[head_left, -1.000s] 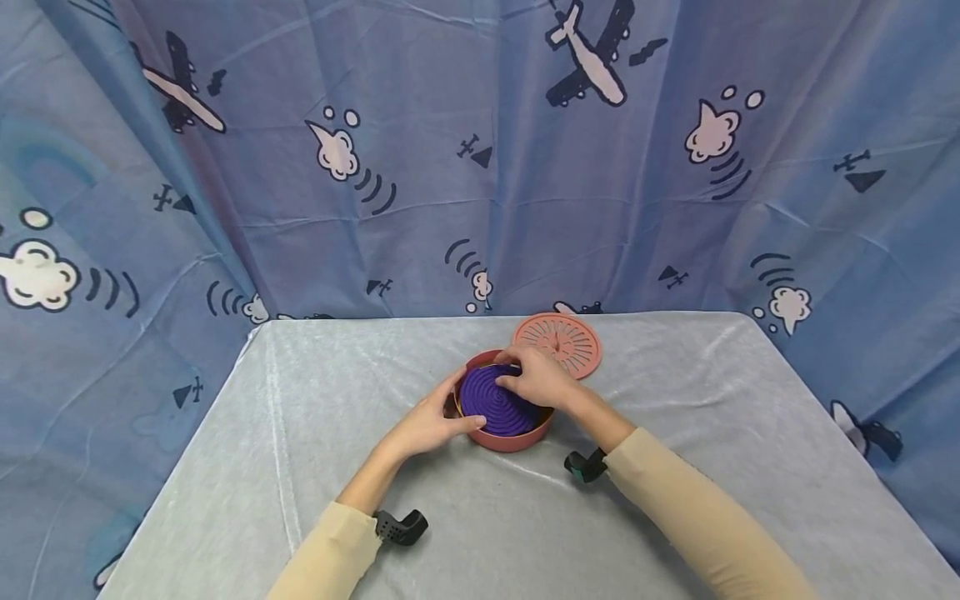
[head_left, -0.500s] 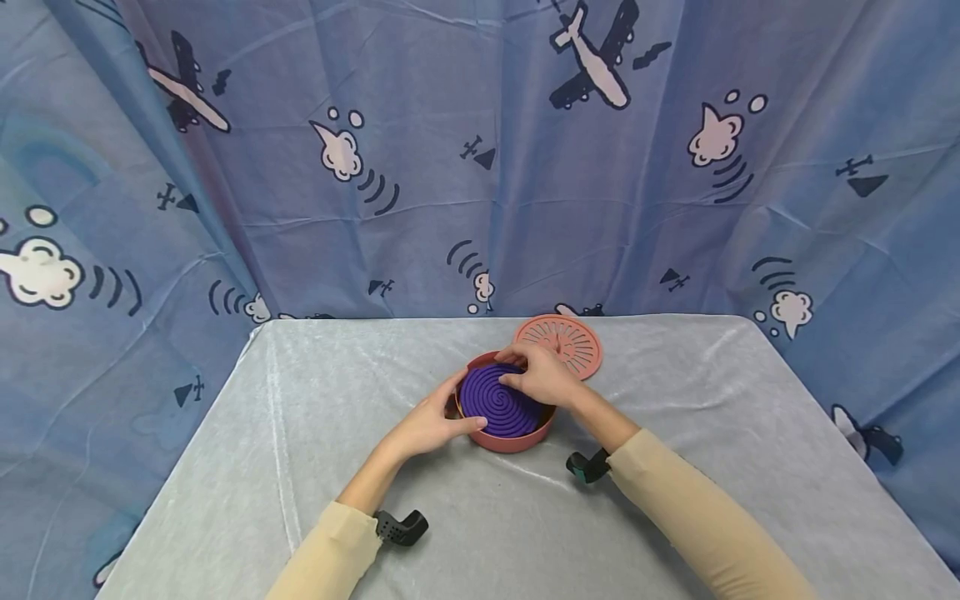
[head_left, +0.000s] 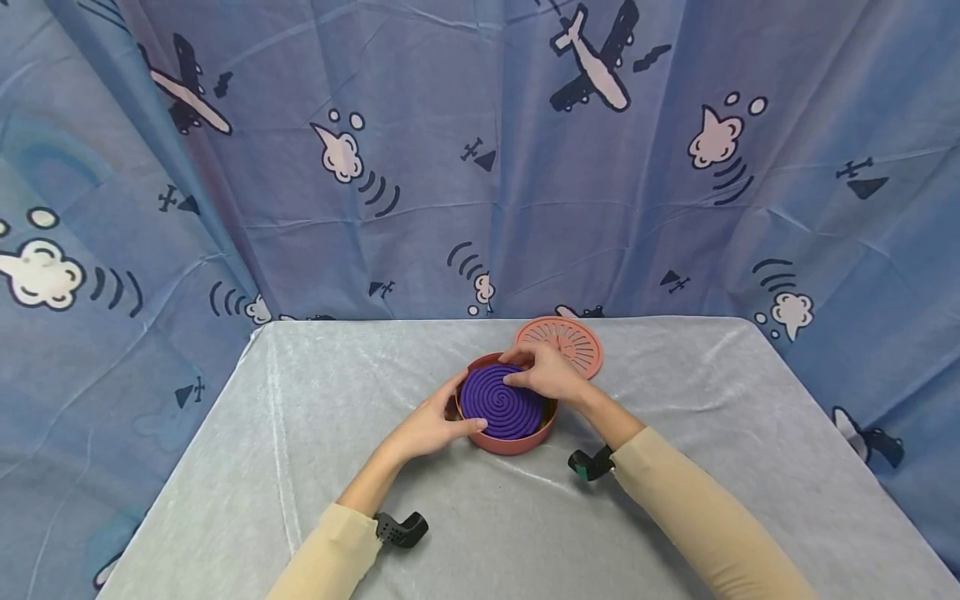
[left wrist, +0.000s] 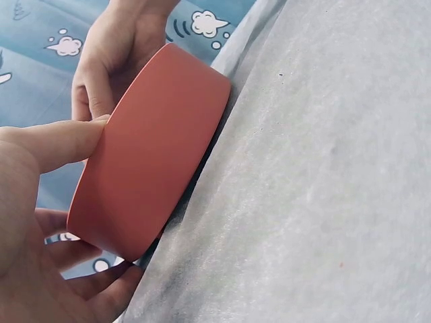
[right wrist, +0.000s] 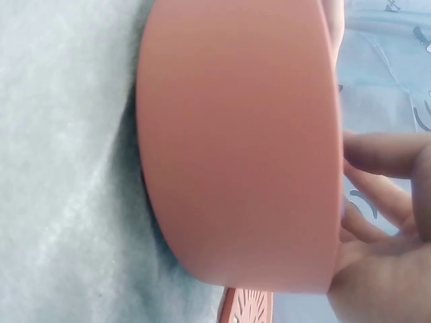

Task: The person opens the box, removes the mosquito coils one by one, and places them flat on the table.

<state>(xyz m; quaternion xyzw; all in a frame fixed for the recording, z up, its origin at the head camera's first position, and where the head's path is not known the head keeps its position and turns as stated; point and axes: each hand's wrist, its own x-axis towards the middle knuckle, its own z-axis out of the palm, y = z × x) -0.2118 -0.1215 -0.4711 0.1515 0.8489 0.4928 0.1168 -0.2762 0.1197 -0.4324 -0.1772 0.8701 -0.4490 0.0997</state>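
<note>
A purple spiral mosquito coil (head_left: pixel 501 404) lies in a round coral-red box (head_left: pixel 510 445), covering most of its opening. My left hand (head_left: pixel 429 425) grips the box from the left, thumb over the near rim, fingers around the far left side. In the left wrist view that thumb presses the rim of the box (left wrist: pixel 155 148), which stands on the cloth. My right hand (head_left: pixel 546 373) reaches over the far right rim, pinching the coil's far edge between thumb and fingers. The box wall (right wrist: pixel 242 148) hides the coil in the right wrist view.
A coral-red slotted lid (head_left: pixel 573 337) lies flat behind the box, partly covered by my right hand. Pale grey cloth (head_left: pixel 360 358) covers the table. A blue printed curtain (head_left: pixel 420 150) hangs behind and along both sides.
My right hand has shifted slightly right, its thumb uncovering a little more of the coil's middle. My left hand keeps its grip on the box.
</note>
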